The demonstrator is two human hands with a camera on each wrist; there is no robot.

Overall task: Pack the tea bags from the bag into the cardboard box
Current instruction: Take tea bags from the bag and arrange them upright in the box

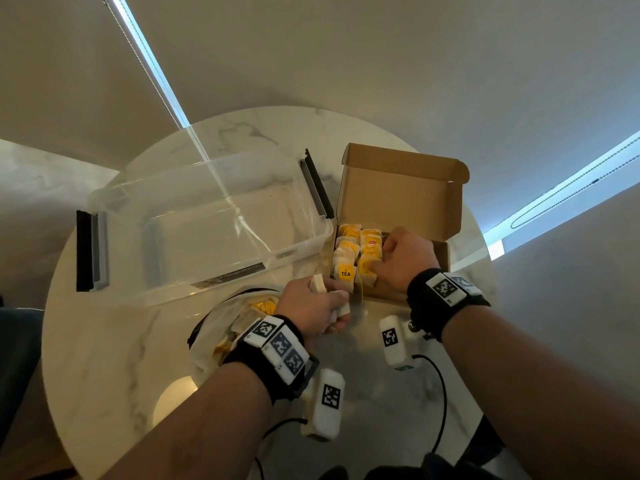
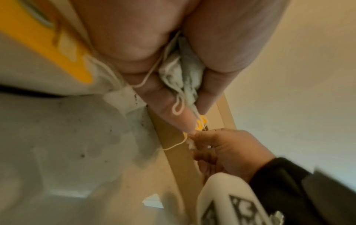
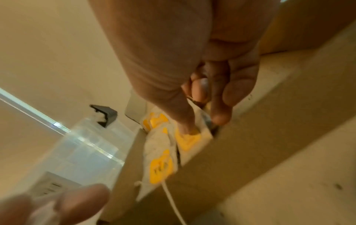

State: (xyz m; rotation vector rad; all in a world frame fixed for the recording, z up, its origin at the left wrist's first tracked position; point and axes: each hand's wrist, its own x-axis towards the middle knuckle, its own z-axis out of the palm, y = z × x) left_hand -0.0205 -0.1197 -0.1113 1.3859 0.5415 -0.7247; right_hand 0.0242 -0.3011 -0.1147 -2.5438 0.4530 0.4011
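Both hands (image 1: 313,308) (image 1: 403,259) curled, seemingly pinching.

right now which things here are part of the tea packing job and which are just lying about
In the job:
cardboard box
tea bags in the box
bag
left hand holding tea bags
right hand arranging

Lying about:
clear plastic tub
round marble table

A home: round marble table (image 1: 104,341), window blinds (image 1: 571,188).

"TEA" on tea bag tag (image 1: 345,273)
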